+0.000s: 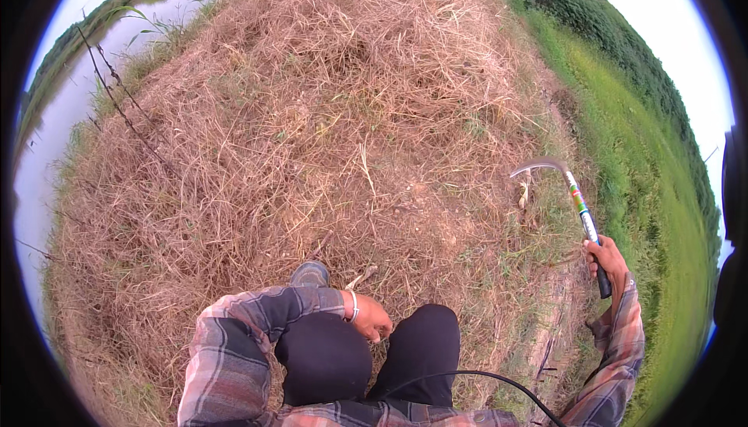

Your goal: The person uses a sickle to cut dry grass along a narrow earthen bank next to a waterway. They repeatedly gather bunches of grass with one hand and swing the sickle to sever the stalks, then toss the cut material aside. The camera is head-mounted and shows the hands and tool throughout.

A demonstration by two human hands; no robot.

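My right hand grips the handle of a sickle at the right side of the view. The sickle's curved metal blade points left over the dry grass, and its handle has coloured bands and a dark lower end. My left hand, with a light bangle at the wrist, hangs between my bent knees near the left one. Its fingers are curled downward; whether they hold anything is hidden. Dry cut grass lies over the ground before me.
Water borders the bank at the left, with thin dark stalks leaning there. Green plants run along the right edge. A shoe shows past my left knee. A black cable crosses by my right leg.
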